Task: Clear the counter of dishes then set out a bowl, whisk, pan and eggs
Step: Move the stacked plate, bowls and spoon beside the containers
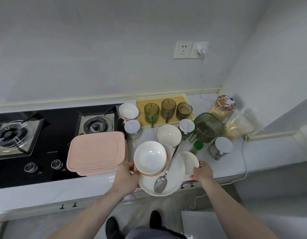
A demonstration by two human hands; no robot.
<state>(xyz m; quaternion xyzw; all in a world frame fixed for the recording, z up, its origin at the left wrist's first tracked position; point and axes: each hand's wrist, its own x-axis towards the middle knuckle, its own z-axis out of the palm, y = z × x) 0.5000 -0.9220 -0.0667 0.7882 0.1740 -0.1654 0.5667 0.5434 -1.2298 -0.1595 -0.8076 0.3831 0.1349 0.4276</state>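
A large white plate (173, 185) sticks out over the counter's front edge. On it sit a white bowl with a red rim (150, 156), a metal spoon (164, 175) and a small white dish (190, 162). My left hand (126, 175) grips the plate's left side below the bowl. My right hand (202, 171) holds the plate's right edge by the small dish. Two more white bowls stand behind: one (168, 135) mid-counter, one (128, 111) beside the stove.
Pink lidded boxes (95, 152) sit stacked on the black gas stove (37, 135) at left. A yellow tray (183, 98) with three green glasses, a green jug (208, 126), spice jars and food bags crowd the back and right. A white cable hangs over the counter edge.
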